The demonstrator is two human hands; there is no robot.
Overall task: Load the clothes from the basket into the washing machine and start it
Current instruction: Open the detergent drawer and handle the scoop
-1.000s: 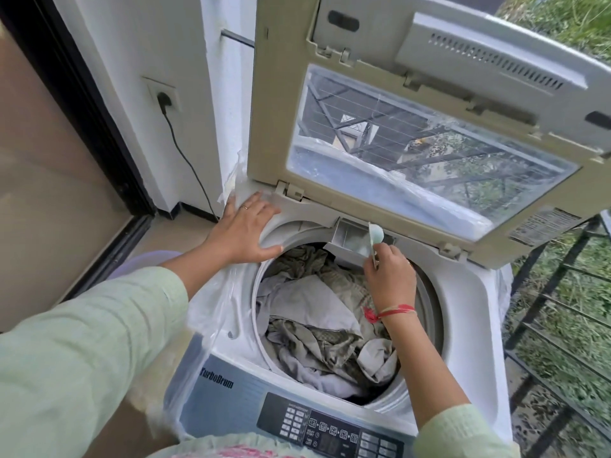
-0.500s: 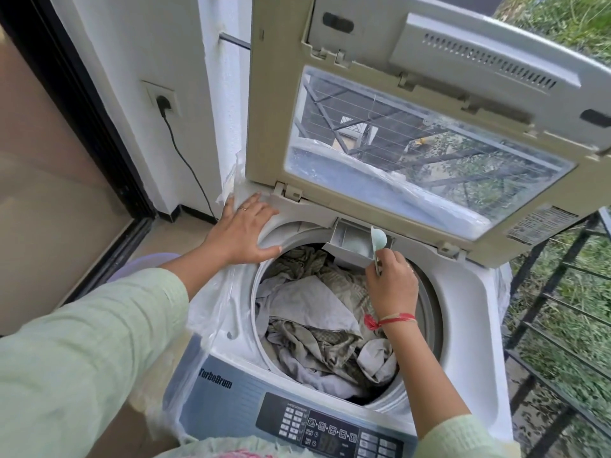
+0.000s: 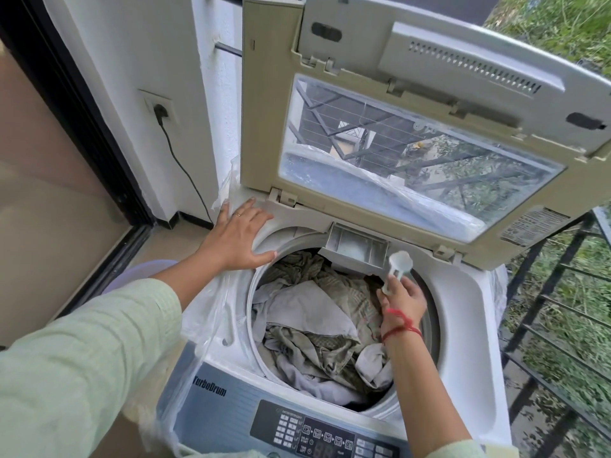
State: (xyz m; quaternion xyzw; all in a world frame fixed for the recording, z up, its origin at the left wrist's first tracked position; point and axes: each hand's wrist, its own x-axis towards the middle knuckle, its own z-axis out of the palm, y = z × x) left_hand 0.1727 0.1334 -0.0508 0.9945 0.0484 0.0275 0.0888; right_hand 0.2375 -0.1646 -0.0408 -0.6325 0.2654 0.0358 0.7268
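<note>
Laundry in progress: you stand over the open washing machine (image 3: 463,325), its lid (image 3: 264,127) raised upright at 12 o'clock. The clothes (image 3: 307,312), a crumpled heap of grey and olive cloth, lie inside the drum (image 3: 427,328) and fill most of its opening.

Your left hand (image 3: 238,239) lies flat on the white deck at 10 o'clock of the drum, fingers straight and spread apart, with 1 ring (image 3: 236,214) showing. Your right hand (image 3: 401,299) hovers over the drum at 2 o'clock, its fingers curled round the handle of a pale plastic scoop (image 3: 400,261). The scoop is held upright, bowl on top, just beside the right corner of the detergent drawer (image 3: 355,244), which juts out at 12 o'clock. A red thread (image 3: 401,325) circles that wrist.

The control panel (image 3: 314,434) sits at 6 o'clock. A clear plastic sheet (image 3: 205,312) drapes the machine's side at 9 o'clock. A black cable (image 3: 185,173) hangs from a wall socket (image 3: 160,109) at 10 o'clock, and a dark railing (image 3: 562,292) stands at 3 o'clock.
</note>
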